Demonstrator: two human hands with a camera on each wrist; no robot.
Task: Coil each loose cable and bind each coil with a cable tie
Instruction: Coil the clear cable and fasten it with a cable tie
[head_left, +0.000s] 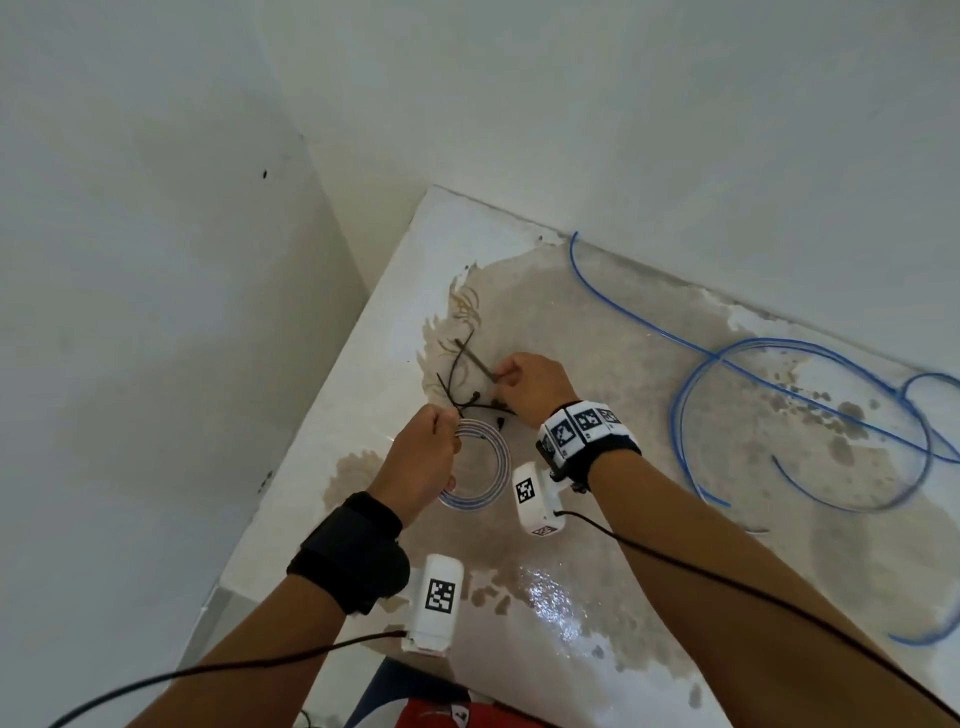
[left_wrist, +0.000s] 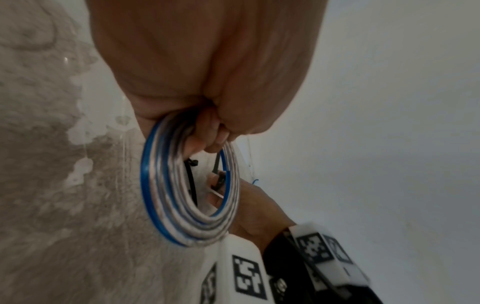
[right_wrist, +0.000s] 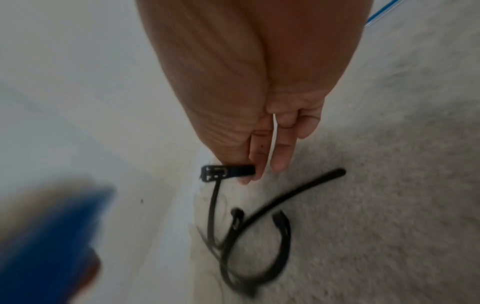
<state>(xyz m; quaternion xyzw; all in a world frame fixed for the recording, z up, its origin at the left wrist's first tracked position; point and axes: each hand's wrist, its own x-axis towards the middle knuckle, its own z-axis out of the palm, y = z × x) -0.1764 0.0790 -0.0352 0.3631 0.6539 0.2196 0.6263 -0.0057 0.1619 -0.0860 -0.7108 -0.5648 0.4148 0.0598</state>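
Holding a wound coil (head_left: 480, 470) in the left hand (head_left: 418, 457) while the right hand (head_left: 530, 387) pinches a black tie (head_left: 475, 361).

The coil is a tight ring of several turns, blue and whitish-clear, hanging from the left hand's curled fingers (left_wrist: 207, 133) just above the tabletop (head_left: 649, 545). More ties (right_wrist: 249, 234), thin black strips, lie tangled on the worn tabletop just beyond both hands. The right hand grips one tie near its head between thumb and fingertips (right_wrist: 255, 162), the other fingers fairly straight, the strip trailing down into the pile. A loose cable (head_left: 800, 415), thin and blue, sprawls in wide loops well to the right, against the wall.
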